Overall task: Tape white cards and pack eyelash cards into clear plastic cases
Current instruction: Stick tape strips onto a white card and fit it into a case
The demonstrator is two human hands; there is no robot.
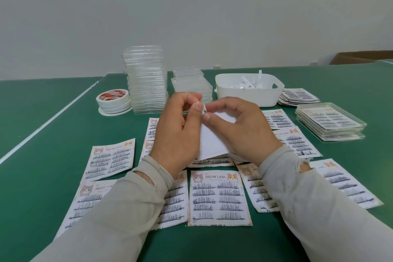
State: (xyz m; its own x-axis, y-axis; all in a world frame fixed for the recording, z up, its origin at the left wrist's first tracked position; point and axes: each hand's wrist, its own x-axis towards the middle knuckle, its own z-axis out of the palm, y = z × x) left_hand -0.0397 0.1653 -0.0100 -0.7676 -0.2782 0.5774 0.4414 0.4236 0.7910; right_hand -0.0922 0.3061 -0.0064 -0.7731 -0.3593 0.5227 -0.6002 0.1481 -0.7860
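Observation:
A white card (212,140) is held up over the middle of the table, its blank back toward me. My right hand (240,132) grips it from the right side. At the card's top corner, the thumb and finger of my left hand (176,132) pinch a small white strip. Several Meow Lash eyelash cards (220,198) lie face up on the green table around and under my arms. A tall stack of clear plastic cases (146,81) stands at the back left, with a lower stack (191,85) beside it.
Rolls of double-sided tape (113,101) lie left of the tall stack. A white bin (247,89) with paper strips stands at the back. Right of it are a pile of eyelash cards (297,97) and filled cases (329,121). A cardboard box (361,57) is far right.

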